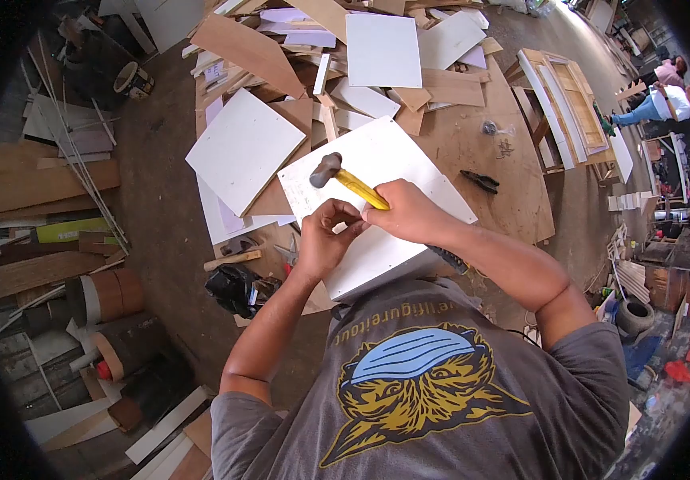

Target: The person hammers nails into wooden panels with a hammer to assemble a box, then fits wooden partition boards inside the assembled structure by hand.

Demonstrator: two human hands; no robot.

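Note:
My right hand [403, 210] is wrapped round the yellow handle of a hammer [357, 188], whose dark metal head hangs over a white panel [385, 152]. Close beside it, at the near left, my left hand [330, 236] has thumb and fingers pressed together above the same panel; anything between them is too small to make out. The panel forms the top of a white box-like piece right in front of my body. Small dark dots show along its edges.
Beyond lie wood offcuts and loose white boards [383, 50] on a brown worktable [513, 184]. Pliers [481, 182] rest to the right. A wooden-handled tool [233, 260] and a black bag [237, 290] sit at the left. Two people [665, 102] are far right.

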